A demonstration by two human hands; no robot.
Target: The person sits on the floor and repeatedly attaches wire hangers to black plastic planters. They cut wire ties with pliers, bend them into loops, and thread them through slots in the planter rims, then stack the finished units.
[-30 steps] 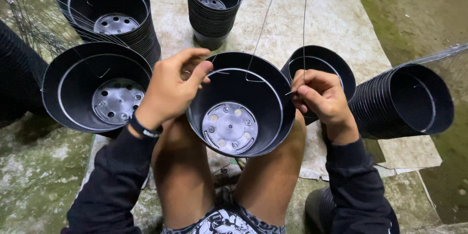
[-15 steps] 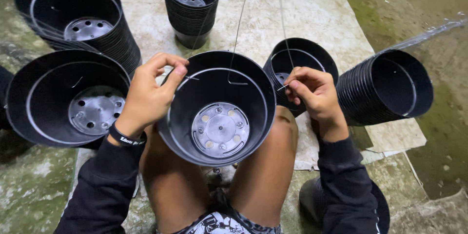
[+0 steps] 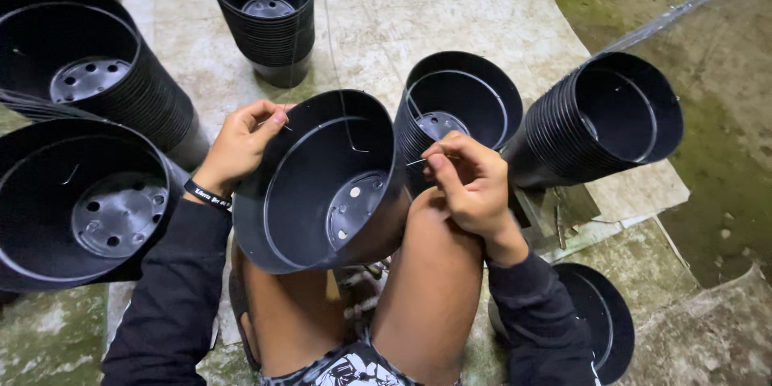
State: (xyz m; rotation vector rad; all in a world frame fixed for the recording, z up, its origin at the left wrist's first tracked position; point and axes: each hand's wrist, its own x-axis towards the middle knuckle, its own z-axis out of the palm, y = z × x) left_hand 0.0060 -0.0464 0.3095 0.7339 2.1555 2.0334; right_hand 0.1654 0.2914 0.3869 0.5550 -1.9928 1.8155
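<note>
A black plastic pot [image 3: 322, 193] rests tilted between my knees, its mouth turned toward the upper left. My left hand [image 3: 240, 145] pinches its left rim, where a thin wire end shows. My right hand [image 3: 470, 181] pinches a thin wire [image 3: 416, 162] at the pot's right rim. A wire hook hangs inside the pot from a strand [image 3: 331, 32] running up out of view.
Stacks of black pots surround me: two at the left [image 3: 80, 217] [image 3: 96, 80], one upright at the back [image 3: 269, 16], one behind the held pot [image 3: 462, 104], one lying on its side at right [image 3: 603, 121]. A black lid-like pot [image 3: 595, 322] sits by my right elbow. Mossy concrete lies right.
The pot has tipped from facing up to leaning toward the upper left. My view has shifted right and closer; both hands stay at the rim with the wire.
</note>
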